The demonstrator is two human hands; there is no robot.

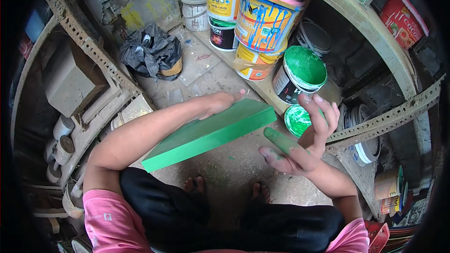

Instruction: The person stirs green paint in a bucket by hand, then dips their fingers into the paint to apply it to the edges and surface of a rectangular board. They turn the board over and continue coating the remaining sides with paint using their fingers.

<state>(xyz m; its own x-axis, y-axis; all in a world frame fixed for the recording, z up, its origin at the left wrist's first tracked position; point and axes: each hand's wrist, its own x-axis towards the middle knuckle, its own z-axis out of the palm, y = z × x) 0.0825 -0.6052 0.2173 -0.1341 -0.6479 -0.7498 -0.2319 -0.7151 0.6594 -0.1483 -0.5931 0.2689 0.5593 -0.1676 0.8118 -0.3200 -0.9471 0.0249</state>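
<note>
A flat, thick green board (211, 133) is held tilted in front of my knees, its near edge bright with green paint. My left hand (219, 104) grips its far side, the fingers partly hidden behind it. Off the board's right end is my right hand (307, 143), its fingers apart and nothing in them. Green paint coats one of its outstretched fingers. Beyond that hand stands an open bucket of green paint (304, 68), paint smeared inside its rim. A smaller round green-smeared lid or container (298, 119) sits just below the bucket, partly behind my fingers.
Stacked paint buckets (267, 16) line the back, and a black plastic bag (151, 51) lies on the floor. A perforated metal shelf (89, 33) with cans runs along the left. More metal shelving (384, 122) curves round on the right, close to my right arm.
</note>
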